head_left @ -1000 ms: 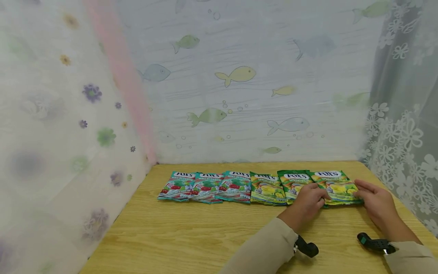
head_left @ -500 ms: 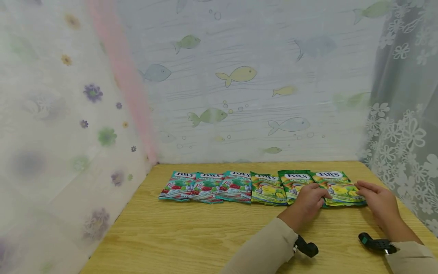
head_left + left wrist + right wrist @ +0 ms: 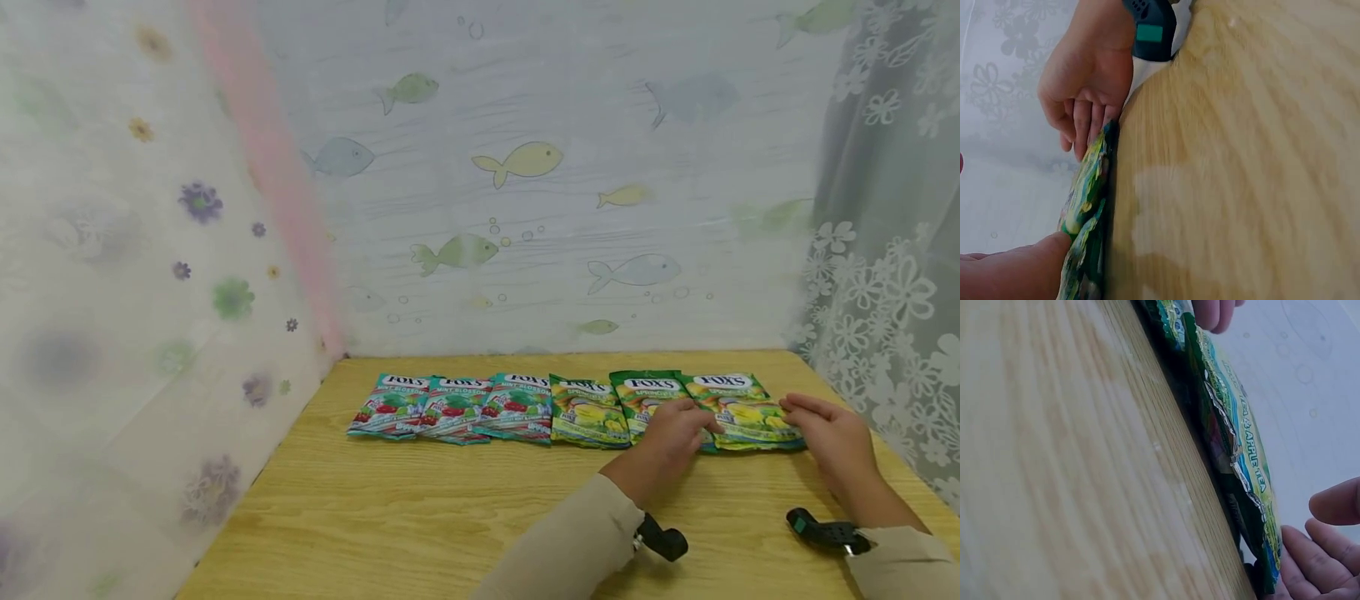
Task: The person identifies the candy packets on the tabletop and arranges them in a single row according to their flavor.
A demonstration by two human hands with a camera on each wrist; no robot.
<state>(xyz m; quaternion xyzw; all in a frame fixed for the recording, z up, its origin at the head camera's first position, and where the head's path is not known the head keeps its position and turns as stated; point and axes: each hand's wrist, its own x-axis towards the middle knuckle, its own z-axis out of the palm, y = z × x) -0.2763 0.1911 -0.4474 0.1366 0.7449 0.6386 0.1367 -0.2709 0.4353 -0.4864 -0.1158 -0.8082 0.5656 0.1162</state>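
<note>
At the right end of a row of candy bags lies a green and yellow FOX'S candy bag (image 3: 742, 410), flat on the table. My left hand (image 3: 670, 435) rests over its left edge and the neighbouring green bag (image 3: 641, 400), partly covering both. In the left wrist view the left thumb (image 3: 1047, 250) touches the bag (image 3: 1090, 178). Its other fingers are mostly hidden. On the other side, my right hand (image 3: 836, 437) has its fingers extended against the bag's right edge. The right wrist view has the right thumb (image 3: 1338, 503) apart from the bag (image 3: 1250, 450).
Leftward, the row continues with another green and yellow bag (image 3: 590, 414) and three teal and red mint bags, the nearest one (image 3: 517, 408) beside it, partly overlapping. The wooden table (image 3: 390, 517) meets a fish-patterned curtain (image 3: 525, 275) behind. Flowered sheets hang at both sides.
The rightmost bag has settled slightly to the right, its right edge nudged along. My right hand has shifted a little right with it; the left hand has barely moved.
</note>
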